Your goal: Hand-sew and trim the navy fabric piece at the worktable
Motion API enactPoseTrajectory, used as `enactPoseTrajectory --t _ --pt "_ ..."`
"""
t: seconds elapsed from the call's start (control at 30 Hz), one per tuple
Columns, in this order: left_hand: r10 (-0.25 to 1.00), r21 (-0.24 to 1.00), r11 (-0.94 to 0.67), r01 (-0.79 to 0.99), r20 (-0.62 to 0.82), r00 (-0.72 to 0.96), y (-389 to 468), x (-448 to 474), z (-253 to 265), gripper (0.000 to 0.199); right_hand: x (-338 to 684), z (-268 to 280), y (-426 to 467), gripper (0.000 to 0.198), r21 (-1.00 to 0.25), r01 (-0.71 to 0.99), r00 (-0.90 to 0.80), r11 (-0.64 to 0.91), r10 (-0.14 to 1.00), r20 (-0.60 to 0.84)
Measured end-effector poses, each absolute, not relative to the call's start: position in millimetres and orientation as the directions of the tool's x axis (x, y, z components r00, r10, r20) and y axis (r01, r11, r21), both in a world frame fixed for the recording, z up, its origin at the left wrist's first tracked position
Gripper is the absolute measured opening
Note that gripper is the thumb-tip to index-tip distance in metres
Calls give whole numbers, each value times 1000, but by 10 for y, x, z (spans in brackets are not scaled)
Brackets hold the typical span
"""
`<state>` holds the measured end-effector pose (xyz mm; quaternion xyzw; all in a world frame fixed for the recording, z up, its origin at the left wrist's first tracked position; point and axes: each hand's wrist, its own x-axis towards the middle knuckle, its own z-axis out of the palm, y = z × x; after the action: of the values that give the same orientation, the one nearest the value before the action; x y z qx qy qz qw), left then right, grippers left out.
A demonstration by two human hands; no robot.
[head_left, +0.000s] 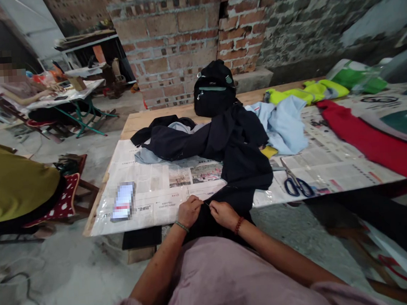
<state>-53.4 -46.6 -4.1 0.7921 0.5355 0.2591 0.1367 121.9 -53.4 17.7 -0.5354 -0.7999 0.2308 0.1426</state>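
At the table's near edge my left hand and my right hand almost meet, both closed in a pinch. A thin pale strand, which looks like thread or a needle, runs between the fingertips. Just behind and below the hands lies a dark navy garment, spread across the table and hanging over the edge towards my lap. My left wrist wears a green bead bracelet, my right a reddish one. Dark-handled scissors rest on the newspaper to the right, apart from both hands.
Newspaper covers the wooden table. A phone lies at left, a black backpack at the back. Light blue cloth, a yellow vest and red cloth lie rightward. Other people sit at left.
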Motion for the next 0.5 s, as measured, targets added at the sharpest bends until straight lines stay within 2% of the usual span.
enactPoseTrajectory --t 0.13,0.33,0.5 --pt "938 568 -347 746 228 262 -428 -516 33 17 1202 171 -527 20 -491 811 -377 317 926 -26" --pt "969 609 -245 754 120 218 -327 -487 52 16 1197 140 -483 21 -553 791 -344 263 938 -46" --pt "980 642 -195 741 100 172 -286 -473 44 15 1197 157 -465 21 -564 787 -346 251 936 -67"
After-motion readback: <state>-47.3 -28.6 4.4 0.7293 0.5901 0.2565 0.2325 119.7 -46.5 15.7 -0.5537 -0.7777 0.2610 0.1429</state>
